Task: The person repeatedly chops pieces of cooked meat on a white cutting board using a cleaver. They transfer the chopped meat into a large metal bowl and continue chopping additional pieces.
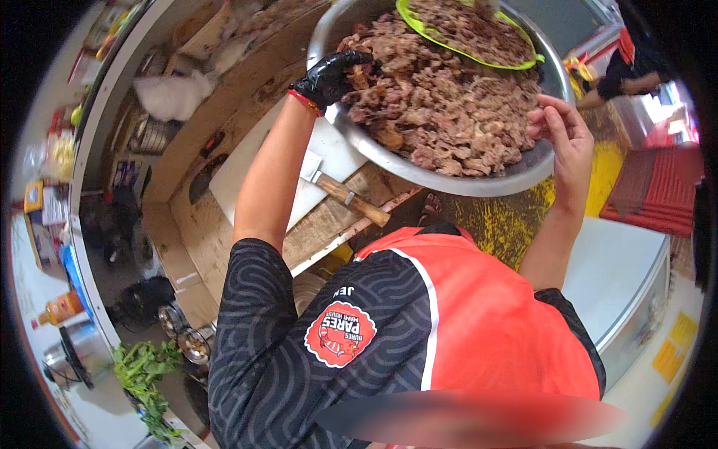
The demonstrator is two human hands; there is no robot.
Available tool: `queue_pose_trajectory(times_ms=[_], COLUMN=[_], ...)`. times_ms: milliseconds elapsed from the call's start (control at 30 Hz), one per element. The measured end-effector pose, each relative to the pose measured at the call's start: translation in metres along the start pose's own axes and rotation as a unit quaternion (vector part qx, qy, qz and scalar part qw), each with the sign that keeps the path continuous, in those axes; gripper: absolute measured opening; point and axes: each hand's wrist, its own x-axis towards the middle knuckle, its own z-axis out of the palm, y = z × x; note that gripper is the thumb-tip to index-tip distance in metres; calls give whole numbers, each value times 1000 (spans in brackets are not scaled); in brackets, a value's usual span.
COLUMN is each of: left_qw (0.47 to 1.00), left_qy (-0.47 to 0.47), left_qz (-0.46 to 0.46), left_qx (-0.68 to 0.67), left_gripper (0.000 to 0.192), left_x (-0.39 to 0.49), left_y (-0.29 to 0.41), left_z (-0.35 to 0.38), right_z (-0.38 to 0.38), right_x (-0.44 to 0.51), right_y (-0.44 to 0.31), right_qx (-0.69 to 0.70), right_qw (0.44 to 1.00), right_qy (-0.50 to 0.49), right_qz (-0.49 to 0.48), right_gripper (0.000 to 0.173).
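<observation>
A large stainless steel bowl [449, 185] full of chopped cooked meat [449, 112] is in front of me. A lime-green rimmed strainer or basket [524, 66], itself heaped with meat, rests at the bowl's far side. My left hand [331, 76], in a black glove, crosses the left rim with its fingers closed over some meat chunks. Bare, my right hand [566, 126] is at the right rim, fingers curled inward over the bowl's inside. Whether it grips the rim or a small bit of meat is unclear. A wooden-handled cleaver [348, 196] lies below my left forearm.
The cleaver lies across a white cutting board [252, 168] on cardboard [185, 224]. Leafy greens [146, 381], a sauce bottle [61, 308] and a metal pot [70, 356] stand at lower left. A white-topped cabinet [617, 269] is at right. Another person's arm [628, 84] shows at upper right.
</observation>
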Motion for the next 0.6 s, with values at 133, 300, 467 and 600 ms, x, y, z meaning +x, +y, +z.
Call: queue_pose_trajectory(times_ms=[133, 300, 467, 600], left_qw=[965, 980, 814, 728], left_qy=[-146, 98, 340, 500], left_qz=[62, 120, -59, -164], left_qx=[-207, -122, 467, 440], left_gripper=[39, 52, 67, 69], left_x=[-53, -171, -257, -276], left_y=[6, -33, -112, -181], left_z=[-37, -116, -235, -279], right_z=[65, 147, 214, 243], right_x=[-17, -54, -94, -107], right_y=[-15, -27, -30, -21], right_qx=[1, -10, -31, -53], right_qw=[998, 990, 974, 965], right_qy=[-61, -139, -222, -258], right_qz=[-13, -29, -6, 17], right_gripper=[25, 25, 23, 24])
